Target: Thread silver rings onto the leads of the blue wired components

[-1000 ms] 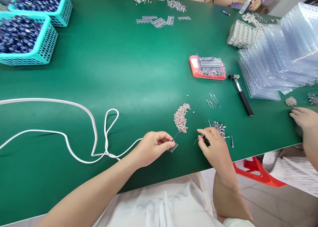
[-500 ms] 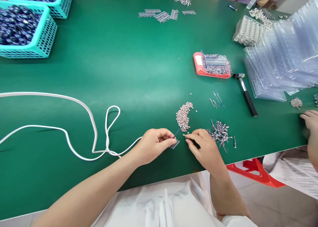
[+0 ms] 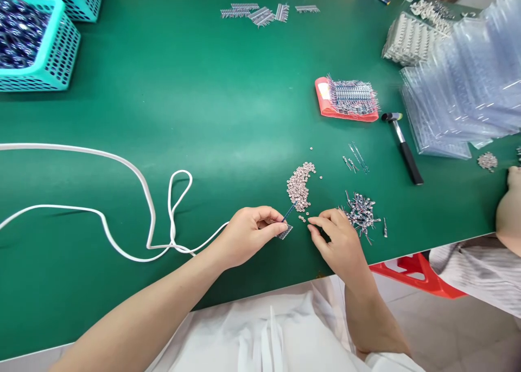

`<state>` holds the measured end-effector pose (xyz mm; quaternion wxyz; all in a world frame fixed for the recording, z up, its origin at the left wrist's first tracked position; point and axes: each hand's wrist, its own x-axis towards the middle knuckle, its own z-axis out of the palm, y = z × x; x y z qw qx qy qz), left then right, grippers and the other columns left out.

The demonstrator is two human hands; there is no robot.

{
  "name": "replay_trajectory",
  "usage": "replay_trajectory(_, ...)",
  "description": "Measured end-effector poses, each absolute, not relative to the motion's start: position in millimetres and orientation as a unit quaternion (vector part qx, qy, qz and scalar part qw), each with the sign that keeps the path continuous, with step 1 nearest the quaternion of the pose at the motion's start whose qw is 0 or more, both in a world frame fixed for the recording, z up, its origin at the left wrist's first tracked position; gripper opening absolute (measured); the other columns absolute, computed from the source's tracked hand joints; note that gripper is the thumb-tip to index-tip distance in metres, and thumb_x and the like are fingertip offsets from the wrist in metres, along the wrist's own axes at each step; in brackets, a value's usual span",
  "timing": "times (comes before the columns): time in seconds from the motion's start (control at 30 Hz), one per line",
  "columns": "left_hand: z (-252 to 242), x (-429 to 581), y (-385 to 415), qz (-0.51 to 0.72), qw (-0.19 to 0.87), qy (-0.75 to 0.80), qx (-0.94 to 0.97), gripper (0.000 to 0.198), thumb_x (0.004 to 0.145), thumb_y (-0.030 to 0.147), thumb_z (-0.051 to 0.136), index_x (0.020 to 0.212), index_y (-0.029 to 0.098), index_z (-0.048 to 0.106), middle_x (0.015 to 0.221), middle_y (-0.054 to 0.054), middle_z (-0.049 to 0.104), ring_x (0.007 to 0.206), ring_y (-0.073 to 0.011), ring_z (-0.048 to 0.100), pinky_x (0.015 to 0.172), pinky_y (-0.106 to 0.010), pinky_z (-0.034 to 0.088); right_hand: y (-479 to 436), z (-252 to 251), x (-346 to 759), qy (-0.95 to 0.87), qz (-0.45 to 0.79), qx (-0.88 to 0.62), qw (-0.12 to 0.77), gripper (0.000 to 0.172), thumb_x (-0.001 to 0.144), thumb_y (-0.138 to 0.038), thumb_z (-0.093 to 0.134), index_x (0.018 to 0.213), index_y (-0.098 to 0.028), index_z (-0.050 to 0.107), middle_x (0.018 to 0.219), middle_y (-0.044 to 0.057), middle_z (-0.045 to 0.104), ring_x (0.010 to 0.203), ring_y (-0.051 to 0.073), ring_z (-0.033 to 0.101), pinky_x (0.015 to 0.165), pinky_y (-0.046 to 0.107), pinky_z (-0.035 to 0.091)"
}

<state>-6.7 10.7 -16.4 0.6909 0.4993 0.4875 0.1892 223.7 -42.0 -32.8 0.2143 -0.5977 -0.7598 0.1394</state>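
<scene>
While pinched in the left hand [image 3: 253, 233]: thin blue stick [image 3: 290, 212], tilted far and right, outer end over the near edge of the discs, contact impossible to tell.
Left grip: tight, thumb against forefinger, on the stick; small clear piece [image 3: 287, 232] poking out just below the fingertips, its hold partly hidden.
Right hand [image 3: 336, 239]: thumb and forefinger nearly together, just right of two or three loose discs; too small to tell whether anything sits between.
Discs [image 3: 298, 186]: pale, heaped in a curved pile, just far of both hands.
Metal bits [image 3: 361, 214]: tangled heap, just right of the right hand.
Thin needles [image 3: 359, 157]: lying far of the metal bits, beside a few short pieces.
Hammer [image 3: 405, 152]: flat on the green table [image 3: 183, 106], black handle toward the near side.
Red band [image 3: 325, 110]: farther off, left of the hammer, under a bundle of pins.
Clear trays [image 3: 459, 100]: stacked at right.
White cord [image 3: 150, 209]: looped at left, running to the left forearm.
Turquoise baskets [image 3: 61, 51]: far left, full of shiny dark beads.
</scene>
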Motion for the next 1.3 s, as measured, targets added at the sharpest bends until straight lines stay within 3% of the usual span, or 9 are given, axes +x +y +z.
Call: replay_trajectory(1.3,-17.5,-6.9,11.6,0.19,0.685,0.491,0.504,0.024,0.084,0.043,0.069,0.086,0.019,0.071,0.087,-0.005,0.079,0.083,-0.0222,0.073,0.082,-0.032,0.056,-52.7,-42.1,217.5,-0.765,0.064,-0.602,0.22,0.02,0.095,-0.017,0.055,0.107,-0.022,0.069,0.089,0.007,0.065,0.082,0.021,0.056,0.074,0.037,0.048)
